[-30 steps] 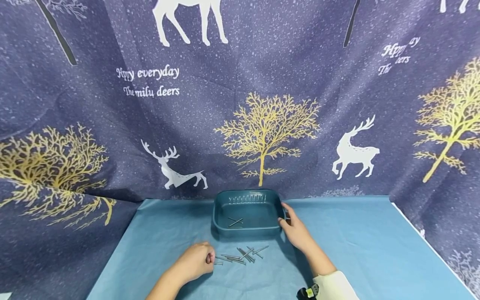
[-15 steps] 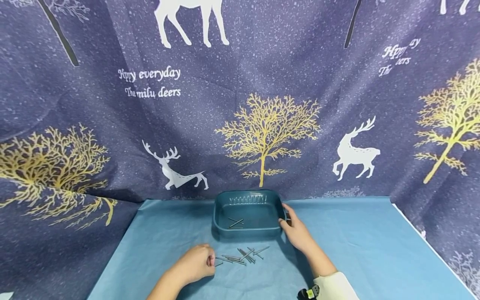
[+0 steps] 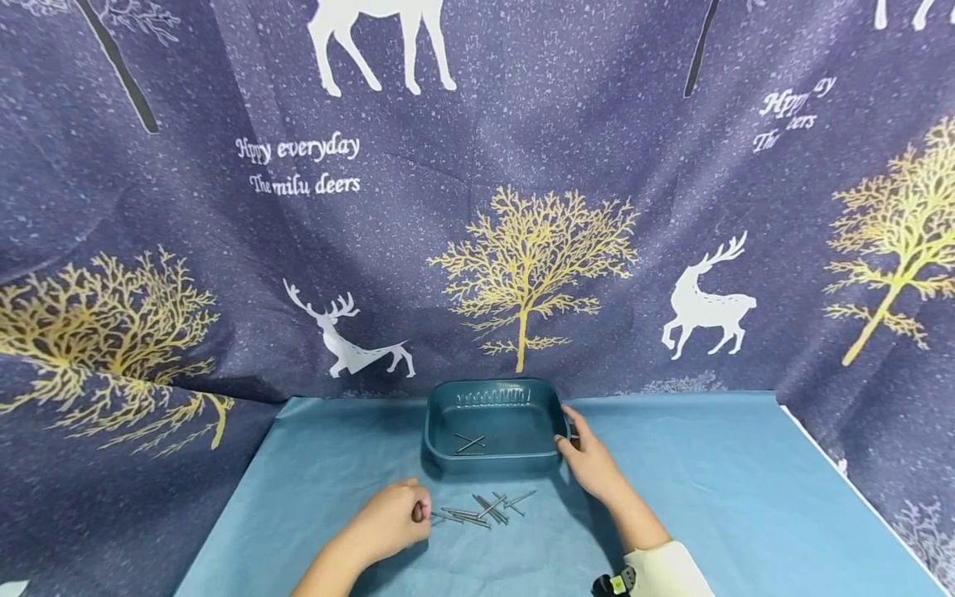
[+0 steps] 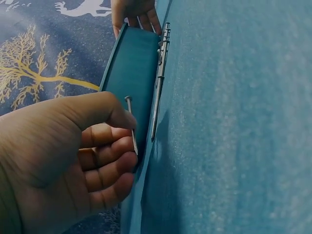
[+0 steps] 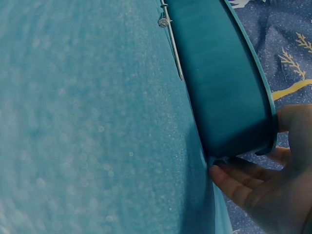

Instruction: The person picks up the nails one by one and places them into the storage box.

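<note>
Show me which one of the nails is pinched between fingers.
The nail in the left hand; the loose nails lie on the cloth or in the tray, with no fingers around them.

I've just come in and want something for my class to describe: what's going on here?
A person's left-hand grip pinches a nail, just left of a loose cluster of nails on the blue cloth. The right-hand grip holds the right end of the teal tray behind them, where a few nails lie inside.

Tabletop workspace, rm unclear: deer-print backdrop (image 3: 492,133) behind blue-covered tbl (image 3: 709,481).
</note>
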Demonstrator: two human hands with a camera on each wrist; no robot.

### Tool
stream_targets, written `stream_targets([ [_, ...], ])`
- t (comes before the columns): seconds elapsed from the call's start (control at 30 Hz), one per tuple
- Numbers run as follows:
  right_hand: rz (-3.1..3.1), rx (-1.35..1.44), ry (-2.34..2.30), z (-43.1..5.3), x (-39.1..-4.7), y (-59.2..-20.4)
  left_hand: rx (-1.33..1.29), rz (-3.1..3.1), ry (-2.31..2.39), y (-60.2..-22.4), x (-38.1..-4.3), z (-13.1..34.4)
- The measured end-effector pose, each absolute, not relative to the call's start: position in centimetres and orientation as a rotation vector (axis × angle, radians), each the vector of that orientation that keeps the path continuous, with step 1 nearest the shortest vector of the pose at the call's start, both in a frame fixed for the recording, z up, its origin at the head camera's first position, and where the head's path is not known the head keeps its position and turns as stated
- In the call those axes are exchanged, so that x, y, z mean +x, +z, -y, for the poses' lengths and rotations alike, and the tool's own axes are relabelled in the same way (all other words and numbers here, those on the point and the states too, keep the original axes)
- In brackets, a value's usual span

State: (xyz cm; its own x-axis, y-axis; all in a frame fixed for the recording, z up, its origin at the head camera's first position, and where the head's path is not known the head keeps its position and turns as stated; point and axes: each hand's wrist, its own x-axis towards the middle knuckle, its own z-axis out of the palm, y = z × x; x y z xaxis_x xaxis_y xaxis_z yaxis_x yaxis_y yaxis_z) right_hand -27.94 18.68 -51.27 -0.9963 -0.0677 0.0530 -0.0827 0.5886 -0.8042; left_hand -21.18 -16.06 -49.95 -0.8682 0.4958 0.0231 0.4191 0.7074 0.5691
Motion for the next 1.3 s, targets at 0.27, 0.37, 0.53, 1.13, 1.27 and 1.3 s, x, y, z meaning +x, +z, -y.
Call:
stream_targets([
  [0.27,2.793,0.116,1.420,-18.8,-28.0,-51.4,0.792,-2.914,0.950,-49.9,-21.5,15.7],
  [0.37,2.790,0.118,1.414,-18.8,-28.1,-51.6,0.778,-2.923,0.985,-49.8,-21.7,15.6],
  [0.53,2.794,0.112,1.419,-18.7,-28.0,-51.7,0.763,-2.959,1.020,-49.2,-22.2,15.2],
  [1.13,2.793,0.113,1.414,-18.7,-28.1,-51.6,0.639,-2.979,1.402,-47.6,-25.3,12.9],
  [1.27,2.789,0.116,1.412,-18.7,-28.1,-51.6,0.625,-3.014,1.397,-47.5,-26.1,12.4],
  [1.3,2.786,0.118,1.411,-18.7,-28.1,-51.6,0.621,-3.027,1.394,-47.5,-26.3,12.3],
])
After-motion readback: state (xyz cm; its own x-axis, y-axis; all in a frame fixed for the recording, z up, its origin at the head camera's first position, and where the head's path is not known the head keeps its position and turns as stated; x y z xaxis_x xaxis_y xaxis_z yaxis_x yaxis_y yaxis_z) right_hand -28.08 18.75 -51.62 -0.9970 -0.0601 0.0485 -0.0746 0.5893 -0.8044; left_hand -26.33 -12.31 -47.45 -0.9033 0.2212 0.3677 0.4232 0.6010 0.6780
